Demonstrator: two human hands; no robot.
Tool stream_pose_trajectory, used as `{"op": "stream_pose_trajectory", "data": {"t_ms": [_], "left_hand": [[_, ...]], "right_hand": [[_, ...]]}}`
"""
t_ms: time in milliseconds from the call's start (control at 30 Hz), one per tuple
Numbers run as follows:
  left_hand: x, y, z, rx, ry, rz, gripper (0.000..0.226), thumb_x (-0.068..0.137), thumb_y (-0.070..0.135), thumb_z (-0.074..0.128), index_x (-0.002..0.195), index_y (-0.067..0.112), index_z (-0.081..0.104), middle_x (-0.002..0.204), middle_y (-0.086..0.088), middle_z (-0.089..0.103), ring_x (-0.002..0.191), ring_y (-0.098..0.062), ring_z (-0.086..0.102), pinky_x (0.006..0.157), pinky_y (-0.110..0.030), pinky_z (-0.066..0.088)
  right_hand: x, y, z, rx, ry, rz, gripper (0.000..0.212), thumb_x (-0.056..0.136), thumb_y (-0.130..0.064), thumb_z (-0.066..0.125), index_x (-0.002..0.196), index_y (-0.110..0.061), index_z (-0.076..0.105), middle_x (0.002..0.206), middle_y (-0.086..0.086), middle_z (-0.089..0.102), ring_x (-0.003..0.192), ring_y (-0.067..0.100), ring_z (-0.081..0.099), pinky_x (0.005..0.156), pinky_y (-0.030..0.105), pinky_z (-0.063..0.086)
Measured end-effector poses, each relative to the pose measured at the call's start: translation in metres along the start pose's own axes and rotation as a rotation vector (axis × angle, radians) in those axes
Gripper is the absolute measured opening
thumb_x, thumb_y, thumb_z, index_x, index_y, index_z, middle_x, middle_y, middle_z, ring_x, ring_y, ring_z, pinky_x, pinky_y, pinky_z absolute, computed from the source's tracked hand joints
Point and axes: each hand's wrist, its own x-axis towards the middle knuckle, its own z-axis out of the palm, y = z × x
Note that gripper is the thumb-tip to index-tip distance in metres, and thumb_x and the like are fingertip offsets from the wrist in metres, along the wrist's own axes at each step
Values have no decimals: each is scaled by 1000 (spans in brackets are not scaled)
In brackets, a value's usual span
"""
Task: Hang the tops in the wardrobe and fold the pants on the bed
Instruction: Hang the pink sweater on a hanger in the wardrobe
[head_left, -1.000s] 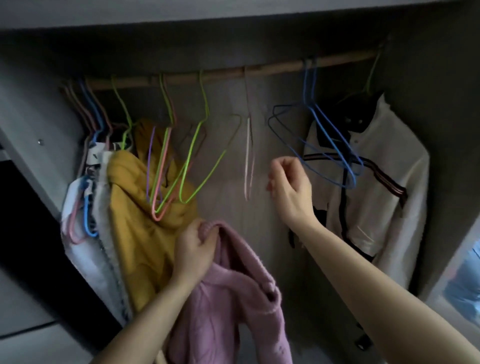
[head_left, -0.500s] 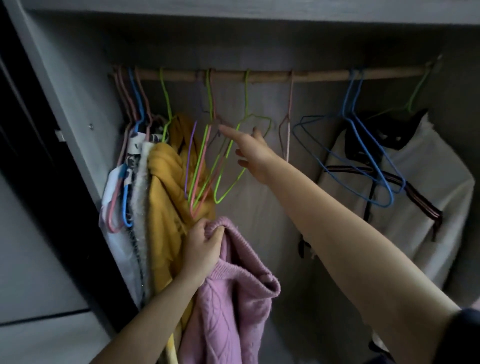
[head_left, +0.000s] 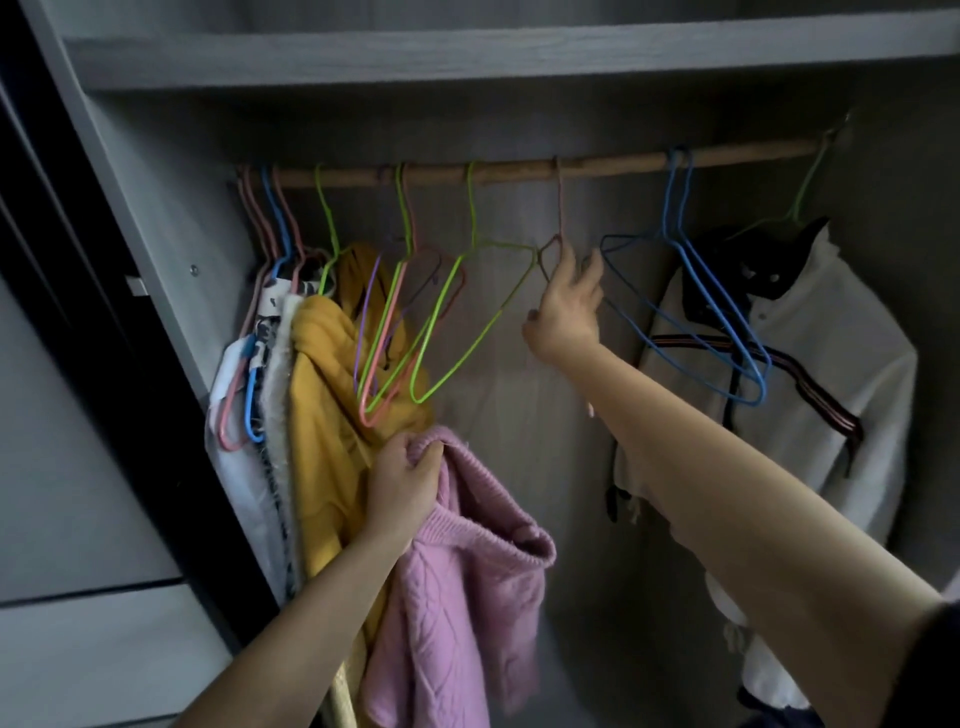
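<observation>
at the grey wardrobe (head_left: 467, 57)

the left hand (head_left: 402, 486) clutches a pink knitted sweater (head_left: 457, 597) by its ribbed edge. above and to its right, the right hand (head_left: 566, 312) touches a thin pink wire hanger (head_left: 560, 208) on the wooden rod (head_left: 613, 165); whether it grips cannot be told.

A single head-worn camera stood just outside the wardrobe (head_left: 156, 218), facing forward into its hanging bay from close by. The rail (head_left: 597, 167) crossed the upper middle of the view, and the shelf (head_left: 467, 57) edge ran along the top.
</observation>
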Motion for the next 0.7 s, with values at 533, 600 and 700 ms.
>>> {"op": "stream_pose_trajectory", "data": {"t_ms": [533, 600, 700], "left_hand": [[-14, 20, 50, 19, -62, 29, 30, 86, 17, 62, 63, 17, 43, 51, 13, 45, 50, -3, 38, 55, -35, 35], [-18, 21, 60, 49, -73, 36, 31, 87, 17, 62, 63, 18, 41, 53, 10, 43, 51, -4, 38, 55, -34, 34], [-21, 19, 74, 63, -116, 16, 28, 88, 19, 61, 65, 17, 44, 60, 5, 46, 56, -12, 44, 58, -36, 37]], "right_hand": [[-70, 128, -25, 609, 243, 3, 54, 88, -38, 60, 139, -28, 44, 66, -19, 55, 63, -2, 54, 69, 23, 49], [-81, 146, -26, 546, 195, 81, 31, 94, -41, 58, 123, -29, 58, 74, -16, 60, 73, 3, 59, 80, 37, 54], [-97, 168, -40, 370, 114, 138, 30, 101, -39, 48, 101, -18, 70, 89, 4, 71, 96, 24, 65, 86, 42, 51]]}}
